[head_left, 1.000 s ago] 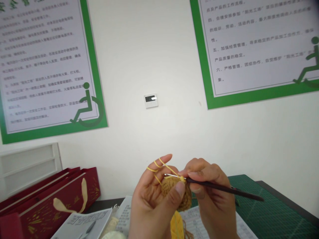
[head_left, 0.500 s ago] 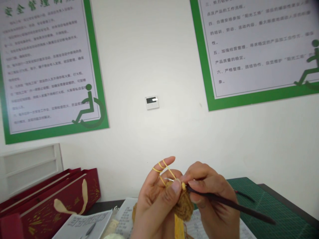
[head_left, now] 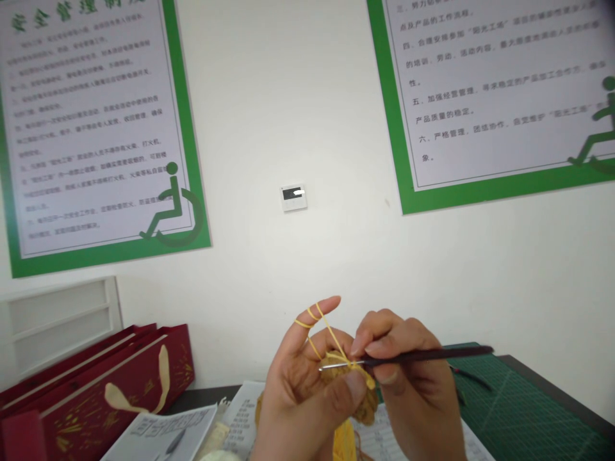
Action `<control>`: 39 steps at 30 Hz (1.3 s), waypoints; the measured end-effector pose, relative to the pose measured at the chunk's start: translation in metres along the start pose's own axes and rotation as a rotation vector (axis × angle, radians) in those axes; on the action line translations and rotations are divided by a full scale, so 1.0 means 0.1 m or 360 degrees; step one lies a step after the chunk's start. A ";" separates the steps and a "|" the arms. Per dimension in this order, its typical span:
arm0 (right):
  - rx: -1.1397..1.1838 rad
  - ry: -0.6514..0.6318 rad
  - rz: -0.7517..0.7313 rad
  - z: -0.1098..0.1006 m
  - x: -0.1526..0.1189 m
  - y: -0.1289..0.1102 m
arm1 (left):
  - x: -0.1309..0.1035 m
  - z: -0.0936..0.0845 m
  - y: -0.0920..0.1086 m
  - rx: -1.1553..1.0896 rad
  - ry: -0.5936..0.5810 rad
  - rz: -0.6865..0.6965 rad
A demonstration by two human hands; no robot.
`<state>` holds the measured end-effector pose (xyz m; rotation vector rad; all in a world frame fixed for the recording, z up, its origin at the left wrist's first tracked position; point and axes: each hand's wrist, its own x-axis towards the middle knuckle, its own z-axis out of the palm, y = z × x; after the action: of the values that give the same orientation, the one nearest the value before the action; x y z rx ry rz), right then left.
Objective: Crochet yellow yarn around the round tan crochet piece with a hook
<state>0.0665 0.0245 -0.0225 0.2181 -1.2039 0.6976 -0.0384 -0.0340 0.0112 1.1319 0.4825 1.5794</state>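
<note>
My left hand pinches a small brown crochet piece with yellow stitches along its edge. Yellow yarn winds around the raised left index finger and runs down to the work. In my right hand, a crochet hook with a dark handle is held between thumb and fingers. Its silver tip points left, lying across the top of the piece with yarn around the shaft. Part of the crochet piece is hidden behind the left thumb. Below the hands hangs more yellow yarn.
Dark red gift bags stand at the left. Printed papers and a pen lie in front of them. A green cutting mat covers the right side, with a dark, thin tool on it. Behind is a wall with posters.
The hook has swung from slanting down to the right to nearly level, and more of its silver tip shows. My right hand has turned with it; the left index finger is slightly higher.
</note>
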 end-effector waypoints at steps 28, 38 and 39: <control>0.0513 0.0136 0.0794 -0.03 -0.02 -0.19 | 0.00 -0.06 0.03 -0.0068 -0.0271 -0.0263; 0.0009 -0.0108 0.0426 -0.08 0.04 -0.10 | 0.02 0.02 -0.05 0.0190 0.0007 0.0119; -0.0040 -0.0124 0.0363 -0.09 0.04 -0.09 | 0.02 0.02 -0.06 0.0207 0.0019 0.0128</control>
<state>0.0797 0.0234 -0.0201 0.0875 -1.3240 0.8783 -0.0336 -0.0307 0.0086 1.2543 0.5602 1.6438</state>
